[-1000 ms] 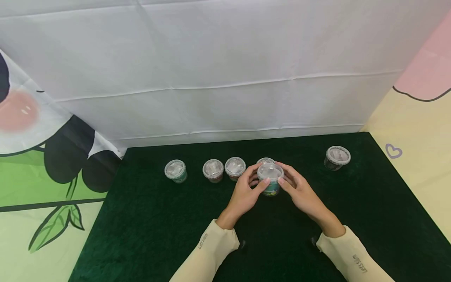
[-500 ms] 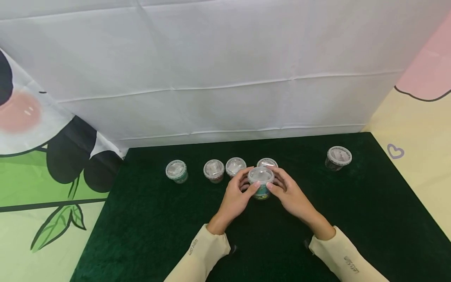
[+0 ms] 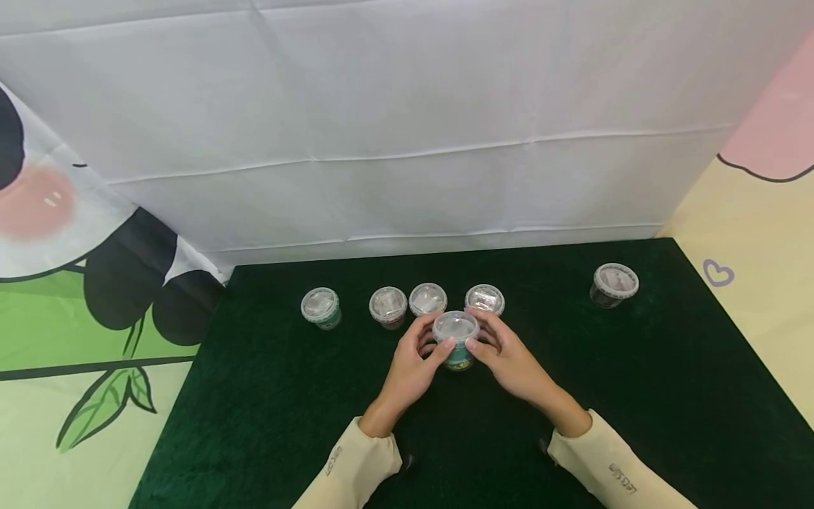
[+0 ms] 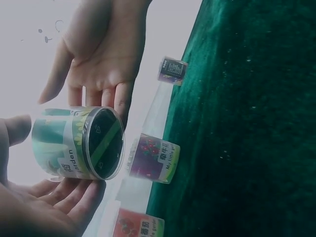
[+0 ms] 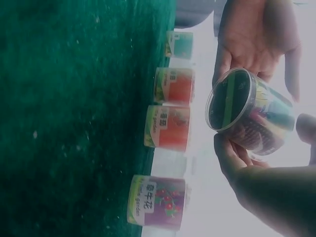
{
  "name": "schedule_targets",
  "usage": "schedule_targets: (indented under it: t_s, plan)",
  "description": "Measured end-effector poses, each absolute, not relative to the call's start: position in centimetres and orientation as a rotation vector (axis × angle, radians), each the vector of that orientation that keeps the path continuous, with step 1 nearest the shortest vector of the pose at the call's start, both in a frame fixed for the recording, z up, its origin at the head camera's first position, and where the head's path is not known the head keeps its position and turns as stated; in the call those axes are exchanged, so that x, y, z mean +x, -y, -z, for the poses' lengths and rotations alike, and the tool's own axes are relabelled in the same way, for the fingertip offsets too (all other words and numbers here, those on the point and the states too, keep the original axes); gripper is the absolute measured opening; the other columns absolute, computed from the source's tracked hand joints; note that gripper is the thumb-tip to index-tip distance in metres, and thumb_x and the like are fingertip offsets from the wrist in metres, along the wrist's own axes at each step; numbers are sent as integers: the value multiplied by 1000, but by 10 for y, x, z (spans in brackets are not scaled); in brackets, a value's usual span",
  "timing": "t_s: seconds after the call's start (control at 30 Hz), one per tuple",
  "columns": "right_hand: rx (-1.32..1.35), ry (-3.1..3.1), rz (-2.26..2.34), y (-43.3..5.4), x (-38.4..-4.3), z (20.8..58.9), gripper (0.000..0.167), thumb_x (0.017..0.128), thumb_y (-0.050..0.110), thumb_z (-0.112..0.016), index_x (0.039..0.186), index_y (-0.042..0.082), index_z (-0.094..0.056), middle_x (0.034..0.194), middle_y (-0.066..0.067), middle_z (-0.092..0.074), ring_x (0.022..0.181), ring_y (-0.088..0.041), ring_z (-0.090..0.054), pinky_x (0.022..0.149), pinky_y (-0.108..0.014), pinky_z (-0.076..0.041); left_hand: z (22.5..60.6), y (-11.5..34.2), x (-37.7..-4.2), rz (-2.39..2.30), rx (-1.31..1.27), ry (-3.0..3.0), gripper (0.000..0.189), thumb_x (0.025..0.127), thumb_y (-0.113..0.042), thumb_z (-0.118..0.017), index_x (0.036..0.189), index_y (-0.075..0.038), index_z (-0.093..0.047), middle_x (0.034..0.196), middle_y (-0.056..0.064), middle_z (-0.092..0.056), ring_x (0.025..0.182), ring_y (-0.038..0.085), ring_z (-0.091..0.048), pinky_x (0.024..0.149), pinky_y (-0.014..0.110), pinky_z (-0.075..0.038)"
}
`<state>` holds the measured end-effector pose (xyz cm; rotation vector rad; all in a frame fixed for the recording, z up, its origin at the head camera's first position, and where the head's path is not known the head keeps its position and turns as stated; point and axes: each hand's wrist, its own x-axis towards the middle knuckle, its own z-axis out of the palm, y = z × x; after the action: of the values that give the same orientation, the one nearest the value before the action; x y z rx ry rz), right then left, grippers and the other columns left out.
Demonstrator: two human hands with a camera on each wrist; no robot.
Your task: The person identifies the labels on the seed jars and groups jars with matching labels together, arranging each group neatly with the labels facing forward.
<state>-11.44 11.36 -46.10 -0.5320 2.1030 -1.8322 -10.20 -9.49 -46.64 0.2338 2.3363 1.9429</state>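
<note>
Both hands hold a round plastic tub [image 3: 457, 341] with a clear lid and teal label, lid side up. My left hand [image 3: 405, 369] grips its left side and my right hand [image 3: 516, 366] its right side, thumbs at the front. In the left wrist view the tub [image 4: 74, 140] is off the table, showing its dark base with a green stripe. Just behind it stands a purple-labelled tub [image 3: 485, 297], partly covered by the right fingers in the head view. Left of that, two red-labelled tubs [image 3: 428, 299] [image 5: 168, 127] stand close together.
A smaller-looking teal tub [image 3: 320, 305] stands at the left of the row. Far to the right is a dark-labelled tub [image 3: 614, 283]. All stand on a dark green cloth-covered table [image 3: 267, 417]; a white sheet [image 3: 394, 141] hangs behind its back edge.
Both hands have carried the teal tub left and a little toward the person. More of the purple-labelled tub behind it now shows. The standing tubs have stayed in place.
</note>
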Motion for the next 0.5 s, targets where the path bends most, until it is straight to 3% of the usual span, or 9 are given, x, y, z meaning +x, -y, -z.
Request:
schedule_targets:
  t_s: [0.5]
  plan:
    - [-543, -2057, 1827, -109, -110, 464, 60, 110, 17, -54, 163, 2, -29, 168, -27, -28, 154, -47, -32, 120, -61, -37, 473, 106, -96, -1969, 233, -2247, 55, 107, -18, -63, 156, -3, -42, 153, 17, -52, 137, 35, -56, 116, 55, -45]
